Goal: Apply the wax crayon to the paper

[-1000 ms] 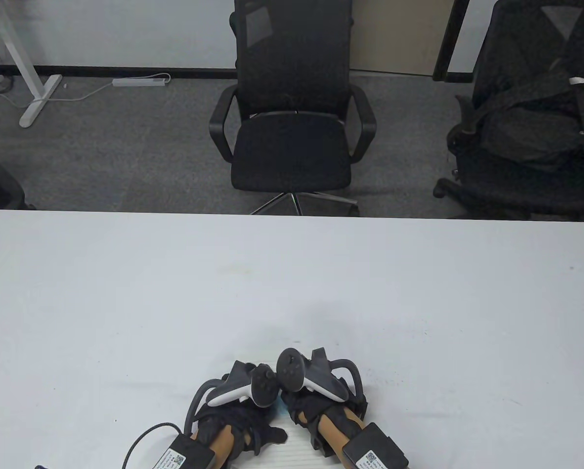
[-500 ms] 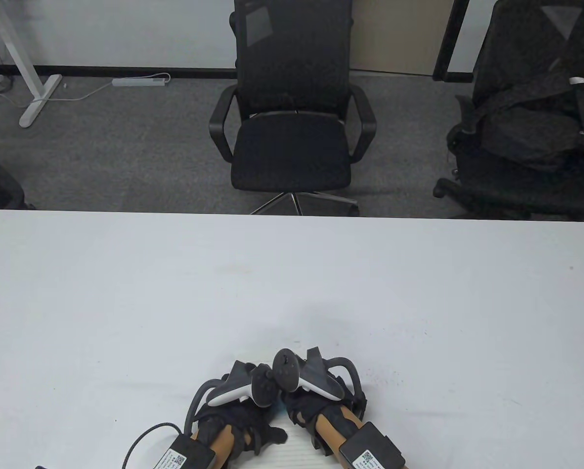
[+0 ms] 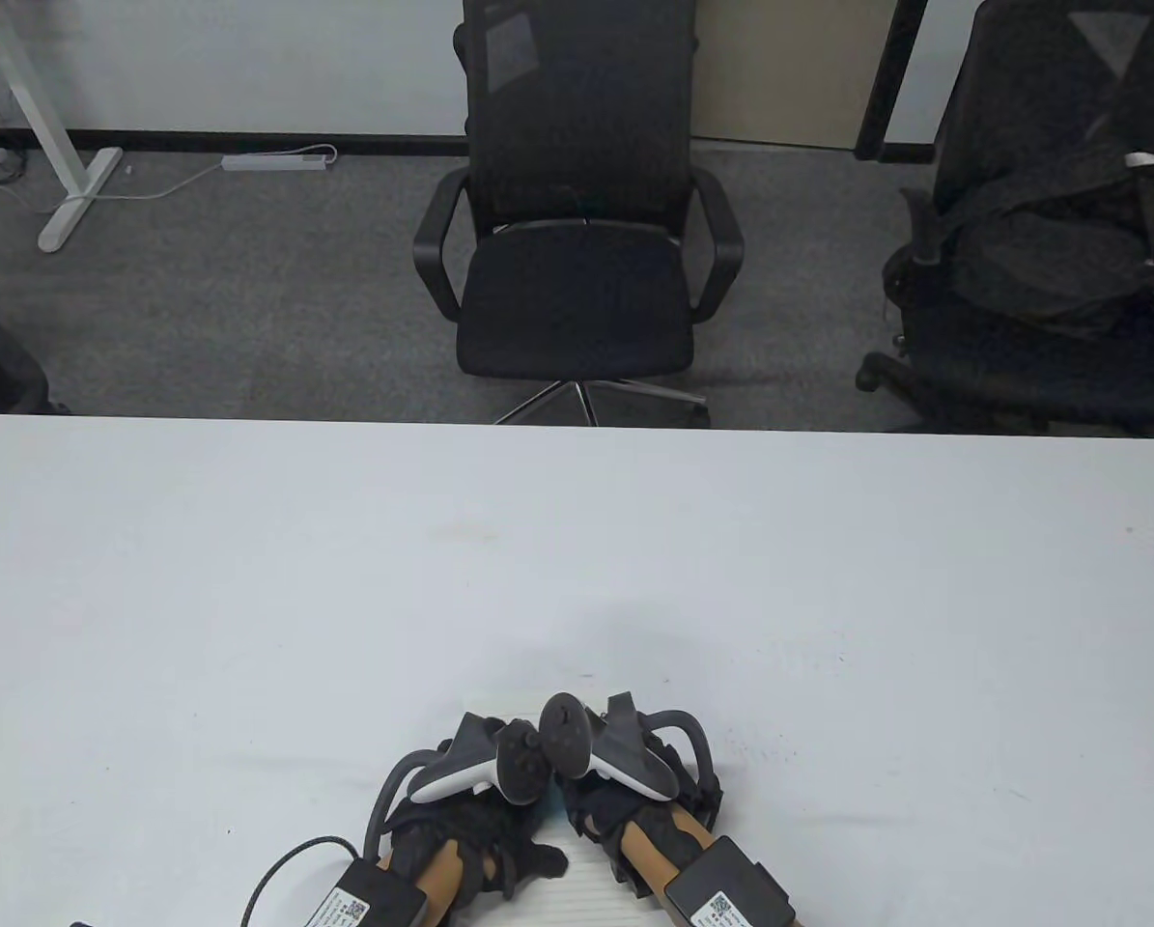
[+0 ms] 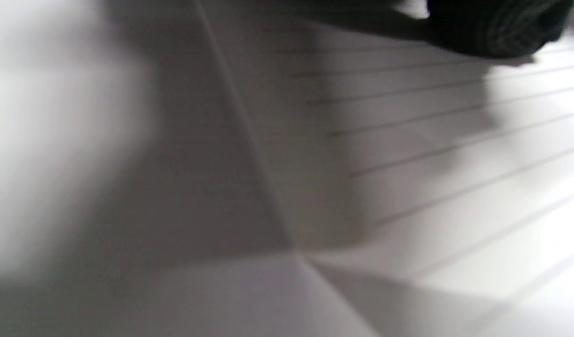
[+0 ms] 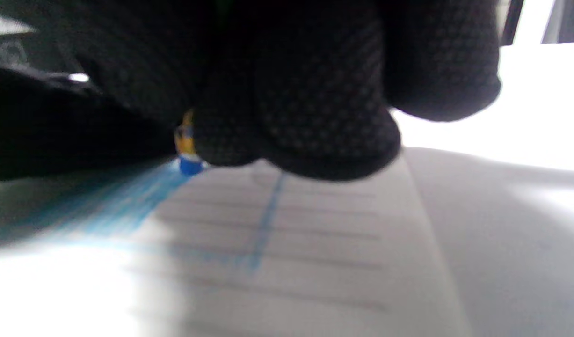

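A sheet of lined paper [image 3: 586, 881] lies at the table's near edge, mostly covered by both gloved hands. My right hand [image 3: 625, 809] pinches a blue wax crayon [image 5: 187, 152] with a yellow wrapper, and its tip touches the paper [image 5: 315, 243]. Pale blue crayon strokes [image 5: 123, 208] spread beside the tip, along with a thin blue line. My left hand [image 3: 485, 823] rests on the paper's left part with the thumb spread out. In the left wrist view only one dark fingertip [image 4: 495, 28] shows, lying on the paper [image 4: 455, 164]. The trackers hide most fingers in the table view.
The white table [image 3: 577, 560] stretches far ahead and to both sides of the hands. A black office chair [image 3: 577, 290] stands beyond its far edge, and another chair with a dark bag [image 3: 1050, 251] is at the right. A cable [image 3: 287, 859] trails from the left wrist.
My right hand has shifted slightly to the left with the crayon on the paper. The left hand has stayed in place.
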Available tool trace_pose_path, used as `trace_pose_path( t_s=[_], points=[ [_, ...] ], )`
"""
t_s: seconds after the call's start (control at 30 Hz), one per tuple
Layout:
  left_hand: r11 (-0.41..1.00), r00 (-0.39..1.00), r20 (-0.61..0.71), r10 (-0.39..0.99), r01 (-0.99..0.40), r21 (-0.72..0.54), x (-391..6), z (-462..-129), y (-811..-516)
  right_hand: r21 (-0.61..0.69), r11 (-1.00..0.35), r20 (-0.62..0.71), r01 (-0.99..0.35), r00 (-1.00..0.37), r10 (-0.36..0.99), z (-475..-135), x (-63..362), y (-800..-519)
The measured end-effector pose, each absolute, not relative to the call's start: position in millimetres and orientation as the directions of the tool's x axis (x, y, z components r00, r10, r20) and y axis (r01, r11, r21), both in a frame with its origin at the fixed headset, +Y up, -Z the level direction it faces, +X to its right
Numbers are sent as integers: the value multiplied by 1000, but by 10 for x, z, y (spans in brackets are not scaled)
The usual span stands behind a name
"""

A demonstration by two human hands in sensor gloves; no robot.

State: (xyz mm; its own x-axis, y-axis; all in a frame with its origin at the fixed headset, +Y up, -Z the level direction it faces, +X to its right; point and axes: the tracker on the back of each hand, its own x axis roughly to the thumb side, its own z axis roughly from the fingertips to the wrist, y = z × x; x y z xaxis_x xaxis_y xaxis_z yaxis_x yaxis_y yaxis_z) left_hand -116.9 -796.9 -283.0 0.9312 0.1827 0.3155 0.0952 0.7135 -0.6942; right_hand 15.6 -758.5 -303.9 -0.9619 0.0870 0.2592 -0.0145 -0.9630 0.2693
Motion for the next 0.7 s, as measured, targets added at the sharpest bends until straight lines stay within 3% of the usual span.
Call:
trace_pose_path(
  t_s=[0.07,0.27,0.43,0.6,0.7],
  points=[
    [713,931,315,183,95,-695,-1169,-2830,-7969,397,-918,264,18,-960,95,-3024,157,-7575],
    [711,931,313,186,93,-697,-1171,-2830,-7970,220,-975,229,-39,-969,91,-3009,179,-7587],
    [711,931,313,187,91,-697,-1173,-2830,-7971,423,-905,285,47,-955,84,-2974,132,-7562],
    [711,931,313,187,92,-697,-1174,-2830,-7971,230,-973,248,-15,-966,73,-2960,132,-7573],
    [711,931,314,187,92,-697,-1174,-2831,-7972,262,-965,268,-5,-960,77,-2963,128,-7569]
  ],
)
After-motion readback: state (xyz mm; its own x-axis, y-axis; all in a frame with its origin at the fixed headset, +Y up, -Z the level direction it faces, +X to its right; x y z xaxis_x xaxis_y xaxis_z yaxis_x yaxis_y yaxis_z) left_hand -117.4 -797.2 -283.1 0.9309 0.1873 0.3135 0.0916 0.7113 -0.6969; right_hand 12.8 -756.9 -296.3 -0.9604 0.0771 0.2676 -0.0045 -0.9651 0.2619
